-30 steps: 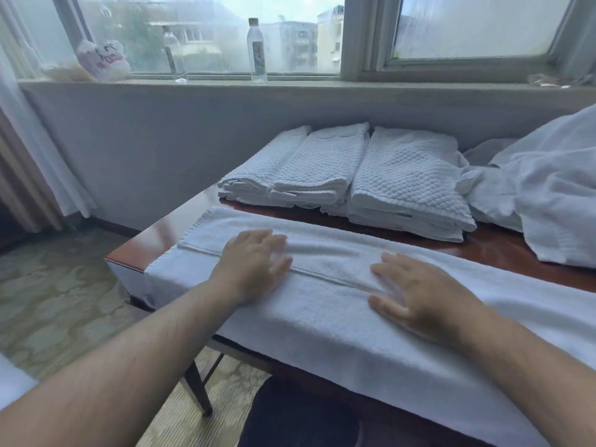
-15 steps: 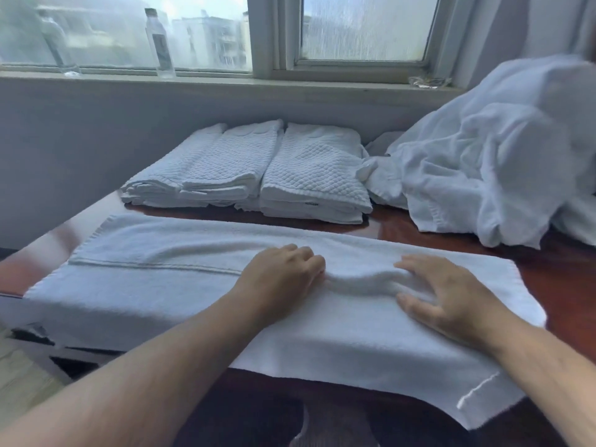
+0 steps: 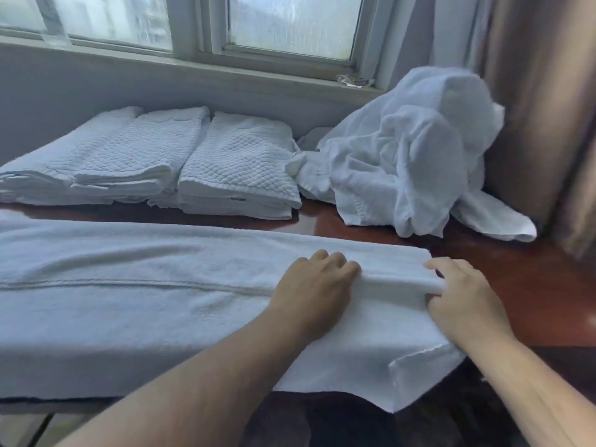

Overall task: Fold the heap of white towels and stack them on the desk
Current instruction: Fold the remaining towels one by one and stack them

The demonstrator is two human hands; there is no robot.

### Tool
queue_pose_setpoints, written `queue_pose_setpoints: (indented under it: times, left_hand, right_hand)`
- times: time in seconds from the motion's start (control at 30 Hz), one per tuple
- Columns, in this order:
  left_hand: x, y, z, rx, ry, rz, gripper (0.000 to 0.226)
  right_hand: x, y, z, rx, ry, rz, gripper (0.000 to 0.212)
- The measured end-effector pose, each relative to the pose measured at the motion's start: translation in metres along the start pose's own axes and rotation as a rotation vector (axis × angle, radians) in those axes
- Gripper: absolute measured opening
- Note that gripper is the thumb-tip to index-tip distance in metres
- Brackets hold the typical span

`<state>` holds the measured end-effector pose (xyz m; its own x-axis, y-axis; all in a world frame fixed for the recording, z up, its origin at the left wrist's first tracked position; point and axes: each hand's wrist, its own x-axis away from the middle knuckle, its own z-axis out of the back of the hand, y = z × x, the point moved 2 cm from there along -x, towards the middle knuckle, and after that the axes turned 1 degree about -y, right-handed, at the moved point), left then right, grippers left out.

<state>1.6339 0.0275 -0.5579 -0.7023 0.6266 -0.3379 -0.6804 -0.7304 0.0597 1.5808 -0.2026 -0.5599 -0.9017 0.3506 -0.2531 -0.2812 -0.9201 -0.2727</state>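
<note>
One long towel (image 3: pixel 129 285) lies across the front of the table (image 3: pixel 532 279), overhanging its edge. It looks soft, limp and light, best taken by its end corners, I judge. The heap (image 3: pixel 419 162) sits back right, the folded stacks (image 3: pixel 238 166) back left. My left hand (image 3: pixel 317 285) and right hand (image 3: pixel 464 295) each pinch its raised fold.

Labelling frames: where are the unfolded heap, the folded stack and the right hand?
unfolded heap (image 3: pixel 409 162), head view, crumpled middle
folded stack (image 3: pixel 238 169), head view, top towel
right hand (image 3: pixel 464 295), head view, its back

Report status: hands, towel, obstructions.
Left hand and right hand grip long towel at right end, ridge raised between. Unfolded heap and folded stacks behind, apart from it.
</note>
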Motion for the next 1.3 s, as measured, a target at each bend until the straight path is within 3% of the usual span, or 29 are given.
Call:
queue_pose_setpoints:
  times: [0.17,0.53,0.63,0.77,0.83,0.93,1.0,1.07,1.13,1.2,1.3]
  left_hand:
    - [0.006,-0.007,-0.003,0.155,0.084,0.049,0.024]
    - [-0.004,-0.027,-0.006,0.160,0.094,0.147,0.029]
    - [-0.011,-0.036,-0.007,0.146,0.112,0.185,0.029]
    - [-0.016,-0.036,-0.008,0.121,0.177,0.102,0.025]
    - [-0.015,-0.035,-0.008,0.160,0.182,0.046,0.024]
    - [-0.011,-0.036,-0.008,0.230,0.169,0.046,0.022]
    - [-0.010,-0.038,-0.010,0.272,0.127,0.079,0.026]
    - [-0.010,-0.041,-0.012,0.280,0.056,0.093,0.032]
    - [-0.009,-0.042,-0.012,0.280,0.000,0.078,0.038]
    - [-0.007,-0.043,-0.011,0.280,-0.062,0.050,0.044]
    - [-0.005,-0.043,-0.011,0.269,-0.117,0.023,0.049]
  right_hand:
    - [-0.020,0.022,0.001,-0.012,0.035,-0.014,0.034]
    - [-0.073,-0.006,-0.018,-0.016,0.025,-0.047,0.006]
    - [-0.089,-0.005,-0.025,-0.044,0.031,-0.053,0.026]
    - [-0.084,0.001,-0.017,-0.415,0.053,-0.078,0.056]
    - [-0.079,-0.002,-0.011,-0.463,-0.011,-0.098,0.062]
    - [-0.073,-0.007,-0.002,-0.272,-0.143,-0.101,0.047]
    - [-0.058,-0.009,0.008,-0.238,-0.093,-0.061,0.024]
    - [-0.035,-0.019,0.017,-0.307,0.012,0.133,0.004]
    - [-0.016,-0.031,0.016,-0.394,-0.139,0.303,0.006]
    - [-0.009,-0.035,0.012,-0.407,-0.350,0.315,0.021]
    - [-0.011,-0.024,0.020,-0.337,-0.459,0.285,0.043]
